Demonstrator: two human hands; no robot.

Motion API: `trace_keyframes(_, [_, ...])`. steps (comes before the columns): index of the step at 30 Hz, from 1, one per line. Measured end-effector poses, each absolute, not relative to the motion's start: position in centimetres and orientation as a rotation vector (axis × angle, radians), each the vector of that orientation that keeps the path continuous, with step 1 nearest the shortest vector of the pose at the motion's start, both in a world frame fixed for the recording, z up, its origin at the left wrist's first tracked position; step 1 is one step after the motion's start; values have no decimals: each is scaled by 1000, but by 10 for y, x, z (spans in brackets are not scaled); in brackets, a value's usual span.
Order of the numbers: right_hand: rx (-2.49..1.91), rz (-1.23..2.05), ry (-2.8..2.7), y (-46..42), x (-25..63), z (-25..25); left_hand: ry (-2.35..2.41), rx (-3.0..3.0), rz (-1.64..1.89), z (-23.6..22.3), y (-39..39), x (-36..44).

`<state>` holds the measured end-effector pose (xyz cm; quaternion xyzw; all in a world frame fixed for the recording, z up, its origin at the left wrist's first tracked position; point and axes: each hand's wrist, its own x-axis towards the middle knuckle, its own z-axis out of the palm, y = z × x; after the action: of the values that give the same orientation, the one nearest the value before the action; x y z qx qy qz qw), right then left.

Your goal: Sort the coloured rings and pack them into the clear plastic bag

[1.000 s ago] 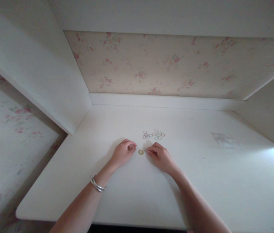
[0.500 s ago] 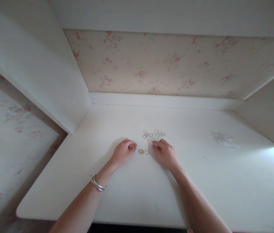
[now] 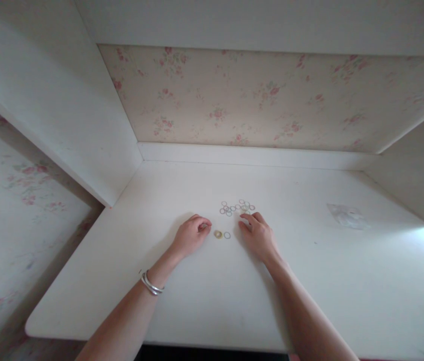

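Several thin rings (image 3: 233, 208) lie in a loose, overlapping cluster on the white desk. Nearer to me, a gold-coloured ring or small stack of rings (image 3: 218, 234) sits beside a single thin ring (image 3: 227, 235). My left hand (image 3: 192, 234) rests just left of the gold one, thumb and fingertips pinched together; whatever they may hold is too small to make out. At the near right edge of the cluster is my right hand (image 3: 257, 235), its thumb and index finger apart. Its fingertips partly cover the rings there.
A clear plastic bag (image 3: 347, 217) lies flat on the desk (image 3: 212, 296) to the right. White panels enclose the desk at left and right, and a low ledge (image 3: 257, 155) runs along the back below floral wallpaper (image 3: 234, 100).
My right hand has shifted slightly right and its thumb and index finger have parted. Its fingertips now cover part of the cluster's near right edge. My left hand has stayed still.
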<state>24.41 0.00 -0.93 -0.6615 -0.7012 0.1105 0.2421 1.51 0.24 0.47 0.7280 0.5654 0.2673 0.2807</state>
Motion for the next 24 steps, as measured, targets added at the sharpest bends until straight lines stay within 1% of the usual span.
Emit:
trace_keyframes(6, [-1758,150,-2149,-3,228,-2,1517,1974,722,6,3,16])
trace_keyframes(9, [-1763,133,-2173,-3,224,2,1519,1982,721,5,3,16])
trace_keyframes(15, [-1732,307,-2091,1,234,-1,1521,1976,713,3,3,17])
trace_keyframes(19, [-1713,344,-2094,1,237,-4,1514,1963,719,3,3,17])
trace_keyframes(24, [-1430,528,-2081,-6,236,-1,1510,1964,726,3,3,16])
